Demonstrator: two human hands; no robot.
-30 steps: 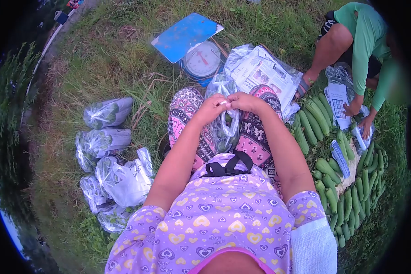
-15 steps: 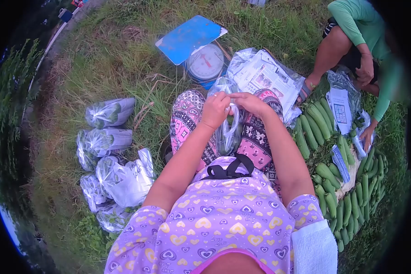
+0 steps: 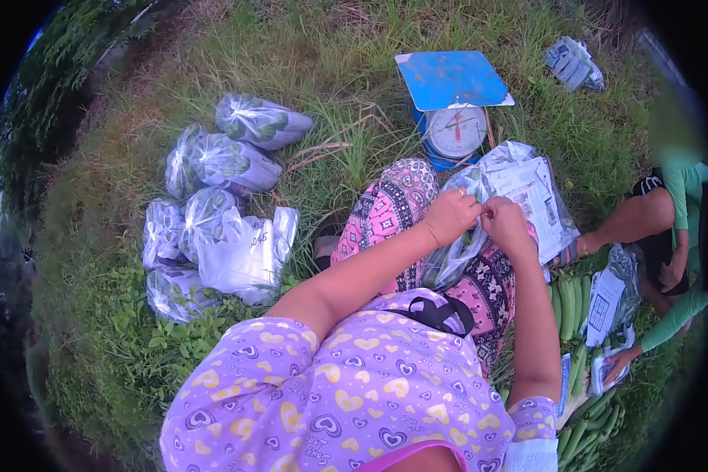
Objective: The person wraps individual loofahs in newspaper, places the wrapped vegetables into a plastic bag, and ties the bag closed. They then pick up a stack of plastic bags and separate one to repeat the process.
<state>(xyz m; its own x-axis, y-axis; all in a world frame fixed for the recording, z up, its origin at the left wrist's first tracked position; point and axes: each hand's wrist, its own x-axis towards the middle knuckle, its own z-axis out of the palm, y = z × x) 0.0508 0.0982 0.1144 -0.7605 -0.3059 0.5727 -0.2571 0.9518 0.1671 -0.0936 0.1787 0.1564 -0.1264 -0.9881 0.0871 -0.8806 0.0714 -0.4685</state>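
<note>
Grass [image 3: 354, 149] covers the ground all round, with a blue scale [image 3: 456, 130] ahead and filled bags [image 3: 212, 220] heaped well off to the left. From the head view, the left hand [image 3: 451, 214] and right hand [image 3: 507, 226] meet above the knees, the fingers of both pinched tight on the neck of a clear plastic bag [image 3: 455, 259]. That bag hangs directly below the fingers, its long axis running down to the lap, equally near both hands. Loose cucumbers [image 3: 570, 303] lie to the right, beside a co-worker [image 3: 672, 236].

Soft daylight, fisheye warp, dark corners
</note>
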